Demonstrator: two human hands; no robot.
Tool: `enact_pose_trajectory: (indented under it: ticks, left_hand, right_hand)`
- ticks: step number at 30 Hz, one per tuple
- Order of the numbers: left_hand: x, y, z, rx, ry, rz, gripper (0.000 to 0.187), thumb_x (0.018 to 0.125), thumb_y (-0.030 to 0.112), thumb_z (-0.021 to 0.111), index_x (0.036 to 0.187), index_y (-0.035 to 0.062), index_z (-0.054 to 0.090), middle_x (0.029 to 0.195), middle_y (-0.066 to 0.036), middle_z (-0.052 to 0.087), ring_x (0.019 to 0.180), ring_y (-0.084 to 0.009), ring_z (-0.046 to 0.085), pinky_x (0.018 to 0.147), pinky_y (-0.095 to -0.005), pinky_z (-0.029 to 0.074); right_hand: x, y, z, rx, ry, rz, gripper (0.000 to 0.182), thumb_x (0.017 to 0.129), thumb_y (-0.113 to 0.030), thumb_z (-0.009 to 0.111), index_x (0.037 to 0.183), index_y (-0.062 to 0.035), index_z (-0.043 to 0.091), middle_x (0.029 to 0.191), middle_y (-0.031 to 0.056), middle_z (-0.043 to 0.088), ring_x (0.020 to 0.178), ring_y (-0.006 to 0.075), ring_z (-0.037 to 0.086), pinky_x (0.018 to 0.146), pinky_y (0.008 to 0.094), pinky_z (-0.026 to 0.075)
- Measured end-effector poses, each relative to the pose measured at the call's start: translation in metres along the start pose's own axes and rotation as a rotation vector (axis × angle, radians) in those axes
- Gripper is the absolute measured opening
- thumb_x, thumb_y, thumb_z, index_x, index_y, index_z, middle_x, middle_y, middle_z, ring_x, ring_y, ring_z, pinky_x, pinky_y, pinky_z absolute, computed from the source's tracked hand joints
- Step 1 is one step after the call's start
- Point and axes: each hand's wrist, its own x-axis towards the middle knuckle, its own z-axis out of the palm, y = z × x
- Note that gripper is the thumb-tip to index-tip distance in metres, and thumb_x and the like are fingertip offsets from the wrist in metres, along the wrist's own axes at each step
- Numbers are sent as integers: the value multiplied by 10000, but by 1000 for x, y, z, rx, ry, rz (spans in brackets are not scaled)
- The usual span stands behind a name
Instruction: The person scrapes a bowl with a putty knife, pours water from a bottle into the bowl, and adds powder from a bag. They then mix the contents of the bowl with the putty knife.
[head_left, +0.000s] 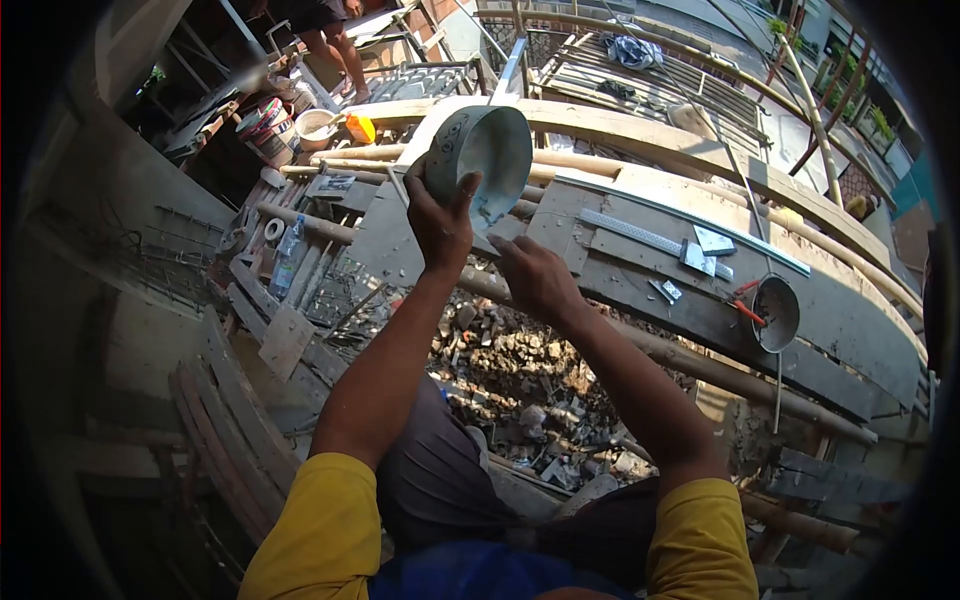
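Observation:
My left hand (440, 218) grips a bowl (505, 150) by its side, thumb over the rim. The bowl is tilted with its opening to the right, and whitish residue coats the inside. Just below its rim, my right hand (540, 275) is closed, fingers curled, close to the bowl's lower edge. A pale, thin piece shows by those fingers, but what they hold is too small to name. Both hands are raised in front of a plank platform (640, 265).
On the planks lie perforated metal strips (630, 232) and a metal bowl (778, 312) with red-handled pliers (748, 305). Rubble (510, 365) fills the ground below. To the left are a water bottle (287, 258), buckets (317, 130) and an orange container (361, 128). Another person's legs (340, 55) show behind.

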Motion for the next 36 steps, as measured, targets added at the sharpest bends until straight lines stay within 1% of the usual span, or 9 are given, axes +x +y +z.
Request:
enact_pose_trajectory:
  ticks: [3, 4, 15, 19, 25, 28, 33, 35, 36]
  left_hand:
    - [-2, 5, -2, 0, -94, 76, 833, 768, 580, 727, 1228, -51, 438, 1101, -205, 585, 1035, -286, 594, 892, -377, 471]
    - [-2, 4, -3, 1, -91, 76, 833, 768, 580, 727, 1228, -51, 438, 1101, -205, 585, 1035, -286, 594, 892, -377, 471]
    - [7, -6, -6, -47, -70, 55, 842, 761, 611, 712, 1223, -55, 484, 1078, -214, 615, 1019, -330, 612, 878, -410, 475]
    - [6, -2, -4, -18, -198, 43, 866, 777, 626, 686, 1279, -43, 458, 1150, -173, 585, 1068, -248, 578, 935, -359, 455]
    - [0, 7, -2, -184, -396, -90, 866, 762, 618, 716, 1262, -58, 509, 1093, -135, 631, 1014, -180, 597, 868, -323, 487]
    - [-2, 13, 1, -318, -446, -140, 865, 753, 586, 745, 1283, -54, 503, 1088, -137, 633, 1016, -166, 592, 888, -299, 478]
    - [-14, 13, 13, -720, -532, -279, 1169, 628, 504, 870, 1451, -8, 215, 1301, -149, 446, 1181, -221, 518, 920, -301, 481]
    - [-27, 7, 21, -673, -606, -267, 1100, 661, 488, 855, 1437, 19, 232, 1309, -140, 441, 1191, -232, 513, 923, -325, 495]
    - [-33, 8, 24, -624, -675, -257, 1032, 693, 472, 841, 1423, 46, 249, 1318, -130, 436, 1201, -243, 508, 926, -350, 508]
  right_hand:
    - [4, 19, -6, -343, 135, 42, 324, 895, -75, 528, 1215, -37, 560, 896, 170, 575, 813, 364, 610, 682, 452, 501]
    - [5, 22, -13, -325, 150, 147, 294, 890, -68, 559, 1181, -40, 580, 891, 179, 596, 772, 378, 611, 670, 458, 497]
    - [12, 23, -40, -95, 387, 65, 175, 903, -136, 598, 1020, -52, 499, 924, 182, 623, 786, 392, 614, 652, 474, 475]
    - [13, 36, -50, -164, 105, 324, 203, 906, -142, 605, 1048, -42, 499, 882, 199, 628, 781, 408, 615, 654, 462, 477]
    - [13, 47, -37, 206, 567, 362, 335, 839, -155, 709, 1061, -24, 495, 870, 184, 676, 792, 334, 671, 683, 424, 501]
    - [13, 50, -37, 471, 551, 581, 334, 826, -111, 696, 1066, -16, 483, 838, 197, 675, 727, 296, 677, 644, 408, 506]
    - [22, 58, -32, 475, 676, 645, 330, 807, -66, 689, 1046, -2, 470, 785, 191, 662, 635, 274, 666, 587, 381, 508]
    - [30, 46, -38, 574, 756, 731, 304, 871, -50, 634, 1076, 4, 417, 699, 108, 594, 478, 128, 546, 407, 274, 435]
    - [32, 39, -38, 583, 749, 727, 304, 871, -50, 634, 1076, 4, 417, 699, 108, 594, 478, 128, 546, 407, 274, 435]
